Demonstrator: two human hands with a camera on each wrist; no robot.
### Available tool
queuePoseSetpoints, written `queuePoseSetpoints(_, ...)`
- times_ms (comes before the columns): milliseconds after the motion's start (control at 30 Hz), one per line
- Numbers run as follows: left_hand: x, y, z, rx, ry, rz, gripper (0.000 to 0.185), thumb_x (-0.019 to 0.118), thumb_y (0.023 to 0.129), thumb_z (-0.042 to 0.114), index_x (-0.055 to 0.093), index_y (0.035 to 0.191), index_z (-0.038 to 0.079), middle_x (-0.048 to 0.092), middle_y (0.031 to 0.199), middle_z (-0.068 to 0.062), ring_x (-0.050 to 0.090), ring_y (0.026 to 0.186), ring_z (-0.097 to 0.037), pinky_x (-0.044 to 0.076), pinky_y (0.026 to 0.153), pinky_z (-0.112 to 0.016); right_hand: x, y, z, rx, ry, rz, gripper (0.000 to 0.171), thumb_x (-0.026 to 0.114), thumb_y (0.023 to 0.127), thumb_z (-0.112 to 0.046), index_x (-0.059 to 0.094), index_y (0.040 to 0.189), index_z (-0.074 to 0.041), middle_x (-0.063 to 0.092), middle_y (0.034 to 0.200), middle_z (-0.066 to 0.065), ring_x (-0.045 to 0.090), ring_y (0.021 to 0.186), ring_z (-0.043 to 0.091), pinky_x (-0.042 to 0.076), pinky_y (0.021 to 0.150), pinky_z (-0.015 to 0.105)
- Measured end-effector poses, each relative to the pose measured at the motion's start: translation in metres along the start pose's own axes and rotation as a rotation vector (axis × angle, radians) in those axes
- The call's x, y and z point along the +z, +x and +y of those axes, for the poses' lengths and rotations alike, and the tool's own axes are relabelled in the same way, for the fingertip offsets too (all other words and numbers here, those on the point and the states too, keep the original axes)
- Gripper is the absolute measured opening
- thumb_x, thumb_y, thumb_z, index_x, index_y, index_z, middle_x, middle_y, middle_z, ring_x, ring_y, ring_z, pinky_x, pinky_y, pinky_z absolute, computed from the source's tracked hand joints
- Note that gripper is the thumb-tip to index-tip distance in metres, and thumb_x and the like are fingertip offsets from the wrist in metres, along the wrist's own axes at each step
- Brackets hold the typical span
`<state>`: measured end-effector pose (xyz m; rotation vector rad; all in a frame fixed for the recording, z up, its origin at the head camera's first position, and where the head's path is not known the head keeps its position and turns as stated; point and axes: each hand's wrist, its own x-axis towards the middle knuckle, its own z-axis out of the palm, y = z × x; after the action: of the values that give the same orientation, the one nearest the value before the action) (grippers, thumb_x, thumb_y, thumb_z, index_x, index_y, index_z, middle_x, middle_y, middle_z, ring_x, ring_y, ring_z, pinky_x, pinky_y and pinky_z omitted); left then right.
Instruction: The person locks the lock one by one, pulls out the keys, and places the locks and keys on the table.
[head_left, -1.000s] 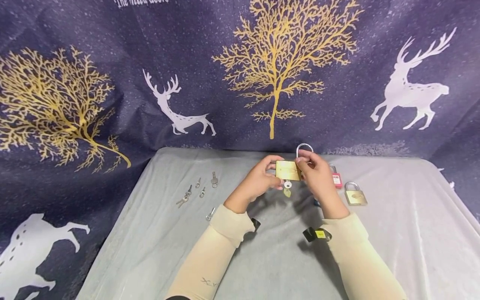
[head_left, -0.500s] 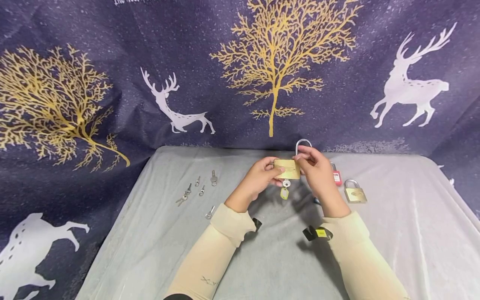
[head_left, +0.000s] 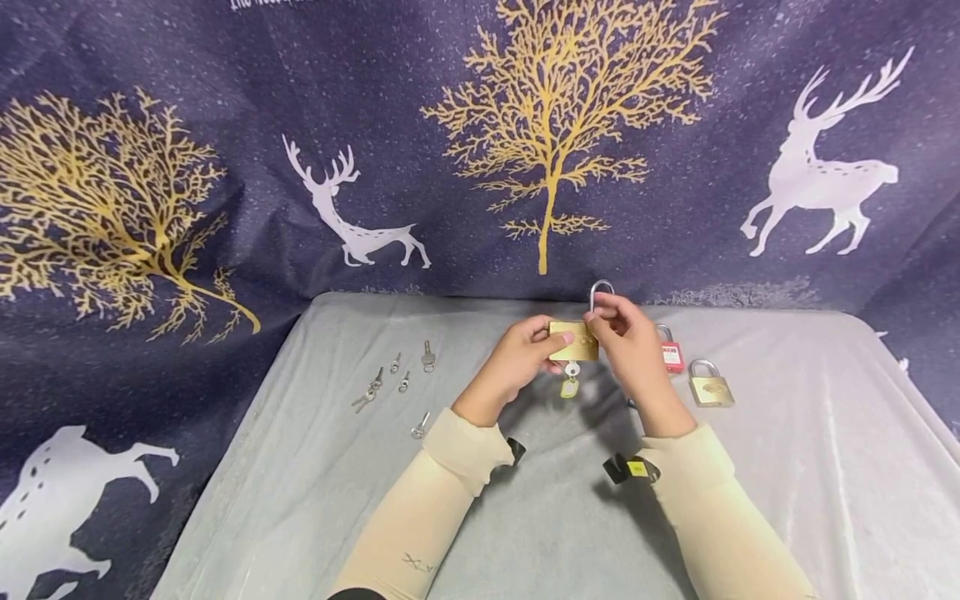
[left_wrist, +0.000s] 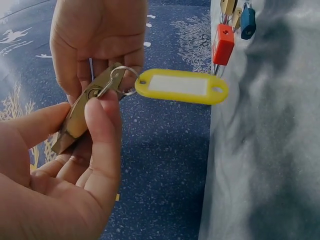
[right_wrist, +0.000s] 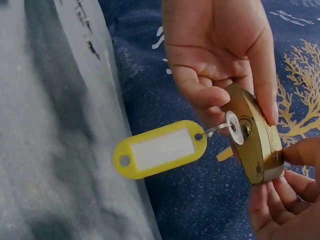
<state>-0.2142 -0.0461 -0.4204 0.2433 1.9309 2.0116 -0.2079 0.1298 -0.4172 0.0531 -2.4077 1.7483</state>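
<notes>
Item: large brass padlock [head_left: 573, 340], held above the grey table cloth [head_left: 315, 467], near its far edge, between both hands.

Left hand [head_left: 517, 362]: fingers curled round the left end of the brass body, thumb across the face. A firm hold on the body.

Right hand [head_left: 633, 346]: fingers curled at the right end of the body and up by the steel shackle [head_left: 600, 292]. Whether they pinch the shackle itself or only the body cannot be told.

Attached: key [right_wrist: 233, 127] seated in the keyway on the bottom face, with a split ring and a yellow key tag [right_wrist: 160, 149] hanging free.

Nearby: red padlock [head_left: 672, 357] and small brass padlock [head_left: 709, 388] on the cloth to the right; loose keys [head_left: 397, 379] to the left.

Risks, as judged:
- The swinging tag could pull the key askew or out if the body is tilted, since no finger rests on the key.
- Forcing the shackle with the key not fully turned could jam it or pinch a fingertip.
- A slip of either hand would drop the heavy body onto the cloth, possibly bending the key.
</notes>
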Motion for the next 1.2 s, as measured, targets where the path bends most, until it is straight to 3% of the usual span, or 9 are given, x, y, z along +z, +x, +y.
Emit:
queuePoseSetpoints(167, -0.0007, -0.0006, 0.0006, 0.014, 0.009, -0.006, 0.027, 0.061, 0.101, 0.01, 0.061, 0.123, -0.005, 0.07, 0.106, -0.018, 0.061, 0.074, -0.015, 0.054, 0.064, -0.02, 0.0006, -0.0005, -0.0012, -0.053, -0.1, 0.062, 0.043, 0.064, 0.099, -0.027, 0.062, 0.138, -0.01, 0.057, 0.125, 0.011, 0.054, 0.1, 0.01, 0.043, 0.08, 0.017)
queuePoseSetpoints(333, -0.0009, -0.001, 0.0005, 0.017, 0.008, -0.013, 0.026, 0.061, 0.1, 0.009, 0.06, 0.123, -0.005, 0.069, 0.101, -0.014, 0.06, 0.073, -0.012, 0.052, 0.064, -0.021, 0.0035, 0.0, 0.0011, -0.11, -0.084, 0.148, 0.043, 0.069, 0.095, -0.018, 0.062, 0.137, -0.008, 0.049, 0.139, 0.015, 0.052, 0.121, 0.026, 0.045, 0.097, 0.035)
queuePoseSetpoints(433, -0.0017, -0.0011, 0.0009, 0.016, 0.006, -0.025, 0.027, 0.06, 0.101, 0.01, 0.06, 0.124, -0.004, 0.069, 0.103, -0.015, 0.061, 0.073, -0.01, 0.053, 0.064, -0.021, 0.0036, 0.0004, 0.0006, -0.105, -0.042, 0.152, 0.047, 0.069, 0.095, -0.017, 0.057, 0.14, -0.008, 0.052, 0.141, 0.017, 0.054, 0.129, 0.03, 0.046, 0.107, 0.043)
queuePoseSetpoints(533, -0.0024, -0.0016, 0.002, 0.009, -0.003, -0.038, 0.028, 0.059, 0.102, 0.012, 0.059, 0.125, -0.003, 0.069, 0.113, -0.02, 0.064, 0.078, -0.009, 0.057, 0.065, -0.023, 0.0023, 0.0005, 0.0, -0.054, 0.015, 0.104, 0.058, 0.066, 0.098, -0.021, 0.044, 0.151, -0.012, 0.051, 0.146, 0.018, 0.057, 0.13, 0.033, 0.051, 0.105, 0.033)
queuePoseSetpoints(700, -0.0017, -0.0037, 0.0046, -0.012, -0.041, -0.07, 0.028, 0.056, 0.104, 0.011, 0.056, 0.128, -0.004, 0.065, 0.121, -0.025, 0.071, 0.093, -0.029, 0.063, 0.074, -0.037, -0.0002, -0.0004, -0.0005, 0.01, 0.056, 0.036, 0.072, 0.061, 0.1, -0.024, 0.023, 0.161, -0.022, 0.046, 0.153, 0.016, 0.058, 0.131, 0.032, 0.048, 0.09, 0.011)
queuePoseSetpoints(833, -0.0005, -0.0055, 0.0062, -0.016, -0.056, -0.087, 0.029, 0.053, 0.104, 0.01, 0.054, 0.13, -0.005, 0.063, 0.12, -0.025, 0.071, 0.092, -0.031, 0.063, 0.077, -0.041, -0.0011, -0.0008, -0.0004, 0.005, 0.057, -0.007, 0.069, 0.057, 0.102, -0.023, 0.023, 0.162, -0.022, 0.047, 0.154, 0.014, 0.058, 0.132, 0.032, 0.048, 0.09, 0.011)
queuePoseSetpoints(1000, 0.0003, -0.0059, 0.0062, 0.01, -0.041, -0.104, 0.029, 0.054, 0.104, 0.01, 0.055, 0.129, -0.005, 0.065, 0.109, -0.018, 0.065, 0.082, -0.016, 0.061, 0.07, -0.028, 0.0002, -0.0006, 0.0006, -0.018, 0.121, -0.044, 0.062, 0.052, 0.104, -0.019, 0.027, 0.161, -0.022, 0.046, 0.154, 0.014, 0.056, 0.134, 0.035, 0.047, 0.095, 0.01)
queuePoseSetpoints(1133, 0.0022, -0.0065, 0.006, 0.034, -0.028, -0.107, 0.03, 0.056, 0.103, 0.01, 0.058, 0.129, -0.005, 0.065, 0.103, -0.009, 0.062, 0.083, -0.015, 0.055, 0.068, -0.022, 0.0023, -0.0007, 0.0006, -0.035, 0.184, -0.051, 0.061, 0.051, 0.105, -0.017, 0.027, 0.161, -0.022, 0.046, 0.153, 0.015, 0.062, 0.127, 0.019, 0.048, 0.096, 0.009)
queuePoseSetpoints(1200, 0.0041, -0.0066, 0.0055, 0.041, -0.027, -0.112, 0.031, 0.056, 0.103, 0.009, 0.058, 0.13, -0.006, 0.066, 0.105, -0.013, 0.062, 0.081, -0.013, 0.055, 0.068, -0.021, 0.0033, -0.001, 0.0005, -0.048, 0.214, -0.051, 0.061, 0.05, 0.105, -0.015, 0.027, 0.161, -0.023, 0.047, 0.152, 0.017, 0.065, 0.119, 0.009, 0.049, 0.095, 0.01)
